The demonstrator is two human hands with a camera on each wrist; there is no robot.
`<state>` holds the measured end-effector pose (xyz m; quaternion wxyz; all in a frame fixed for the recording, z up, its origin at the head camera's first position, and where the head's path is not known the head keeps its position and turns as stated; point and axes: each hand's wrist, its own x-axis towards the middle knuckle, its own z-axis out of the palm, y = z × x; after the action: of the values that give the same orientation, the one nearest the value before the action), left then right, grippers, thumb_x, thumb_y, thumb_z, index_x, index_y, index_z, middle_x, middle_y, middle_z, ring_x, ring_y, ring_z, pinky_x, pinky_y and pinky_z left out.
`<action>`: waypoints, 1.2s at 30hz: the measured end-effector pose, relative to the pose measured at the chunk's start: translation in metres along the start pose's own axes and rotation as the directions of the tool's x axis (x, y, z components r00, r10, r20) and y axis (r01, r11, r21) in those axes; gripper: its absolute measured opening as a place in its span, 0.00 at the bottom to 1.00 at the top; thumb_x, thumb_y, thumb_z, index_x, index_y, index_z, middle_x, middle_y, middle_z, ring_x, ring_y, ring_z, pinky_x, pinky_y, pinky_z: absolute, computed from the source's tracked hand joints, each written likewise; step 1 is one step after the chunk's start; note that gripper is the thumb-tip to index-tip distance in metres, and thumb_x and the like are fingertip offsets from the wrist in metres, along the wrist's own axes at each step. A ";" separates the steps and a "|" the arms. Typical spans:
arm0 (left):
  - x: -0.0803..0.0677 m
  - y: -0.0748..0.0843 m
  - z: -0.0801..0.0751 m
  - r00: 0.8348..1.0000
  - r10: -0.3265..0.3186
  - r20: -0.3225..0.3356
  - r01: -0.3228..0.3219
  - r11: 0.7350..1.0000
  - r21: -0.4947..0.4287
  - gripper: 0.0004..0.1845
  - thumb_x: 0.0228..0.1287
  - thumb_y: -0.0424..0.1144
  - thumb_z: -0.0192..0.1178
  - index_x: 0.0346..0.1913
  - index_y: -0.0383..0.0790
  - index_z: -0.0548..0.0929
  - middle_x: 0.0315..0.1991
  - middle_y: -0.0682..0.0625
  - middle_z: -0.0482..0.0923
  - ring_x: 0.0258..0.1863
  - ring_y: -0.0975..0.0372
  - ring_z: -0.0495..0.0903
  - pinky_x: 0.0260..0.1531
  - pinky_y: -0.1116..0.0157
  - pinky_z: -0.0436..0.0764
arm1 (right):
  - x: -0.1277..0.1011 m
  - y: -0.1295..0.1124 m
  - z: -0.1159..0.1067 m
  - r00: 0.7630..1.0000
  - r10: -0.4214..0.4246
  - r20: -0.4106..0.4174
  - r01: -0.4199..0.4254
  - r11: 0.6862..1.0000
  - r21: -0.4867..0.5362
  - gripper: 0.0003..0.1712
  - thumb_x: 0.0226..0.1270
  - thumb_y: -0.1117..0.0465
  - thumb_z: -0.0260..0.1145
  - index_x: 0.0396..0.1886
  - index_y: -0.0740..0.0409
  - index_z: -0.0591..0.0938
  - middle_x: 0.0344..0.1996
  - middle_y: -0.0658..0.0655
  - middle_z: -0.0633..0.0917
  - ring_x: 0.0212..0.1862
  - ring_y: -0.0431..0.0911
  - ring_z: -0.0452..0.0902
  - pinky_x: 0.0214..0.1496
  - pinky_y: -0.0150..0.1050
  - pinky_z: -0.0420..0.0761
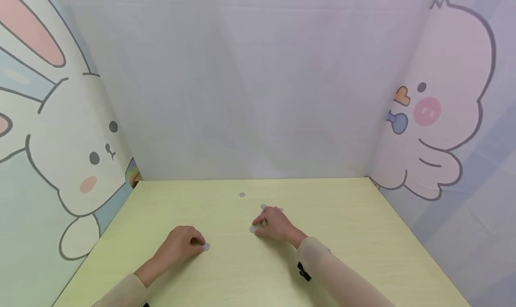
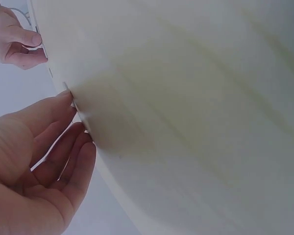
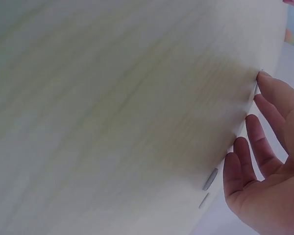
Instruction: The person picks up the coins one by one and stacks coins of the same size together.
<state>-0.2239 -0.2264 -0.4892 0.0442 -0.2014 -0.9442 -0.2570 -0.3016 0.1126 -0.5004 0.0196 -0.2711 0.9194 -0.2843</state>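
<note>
Small flat grey discs lie on the pale yellow tabletop. In the head view, my left hand (image 1: 179,245) is low over the table, thumb and forefinger pinching the edge of one grey disc (image 1: 206,246). Farther right and a little farther back, my right hand (image 1: 277,224) has its thumb and forefinger on either side of another disc (image 1: 253,229). The right wrist view shows those fingertips (image 3: 261,77) at the table surface with the disc's thin edge between them. The left wrist view has the left hand's fingers (image 2: 85,147) curled near the surface.
Beyond the right hand lie two more discs, one disc (image 1: 263,206) by its knuckles and another disc (image 1: 281,210) partly hidden. A single disc (image 1: 242,194) sits near the table's (image 1: 342,217) back edge. Curtains with a cartoon rabbit (image 1: 72,164) and a chick (image 1: 447,78) enclose the table.
</note>
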 end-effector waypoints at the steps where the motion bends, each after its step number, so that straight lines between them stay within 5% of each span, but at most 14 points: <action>1: 0.000 0.000 0.000 1.000 0.001 0.000 -0.001 1.000 0.001 0.04 0.60 0.40 0.80 0.34 0.50 0.93 0.32 0.62 0.86 0.33 0.68 0.80 0.37 0.67 0.79 | 0.001 0.000 0.000 1.000 -0.004 -0.002 0.004 1.000 -0.003 0.12 0.61 0.57 0.82 0.45 0.51 0.94 0.42 0.47 0.88 0.44 0.44 0.76 0.50 0.40 0.72; 15: 0.000 0.000 -0.001 1.000 0.005 -0.001 -0.005 1.000 0.004 0.05 0.59 0.38 0.80 0.34 0.49 0.93 0.32 0.61 0.86 0.33 0.68 0.81 0.37 0.67 0.80 | 0.004 -0.002 -0.001 1.000 -0.026 -0.007 0.026 0.999 0.039 0.10 0.63 0.59 0.82 0.43 0.53 0.95 0.38 0.47 0.91 0.38 0.41 0.76 0.47 0.36 0.73; 22: 0.000 0.001 0.000 1.000 0.001 -0.004 -0.001 1.000 0.011 0.04 0.59 0.39 0.80 0.34 0.49 0.93 0.32 0.62 0.86 0.33 0.68 0.81 0.37 0.67 0.80 | 0.005 -0.001 0.002 1.000 -0.018 -0.017 0.018 1.000 0.011 0.07 0.65 0.57 0.81 0.41 0.50 0.95 0.36 0.43 0.90 0.36 0.37 0.74 0.56 0.40 0.76; 36: -0.001 0.001 0.000 1.000 0.015 -0.006 -0.015 1.000 0.002 0.04 0.60 0.40 0.79 0.34 0.49 0.93 0.33 0.61 0.87 0.34 0.67 0.83 0.38 0.67 0.81 | 0.004 -0.001 0.004 1.000 -0.002 -0.010 0.002 1.000 0.010 0.06 0.64 0.54 0.81 0.39 0.48 0.95 0.36 0.41 0.88 0.40 0.37 0.76 0.47 0.34 0.76</action>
<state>-0.2230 -0.2258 -0.4885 0.0492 -0.2075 -0.9427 -0.2564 -0.3040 0.1079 -0.5030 0.0161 -0.2707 0.9177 -0.2903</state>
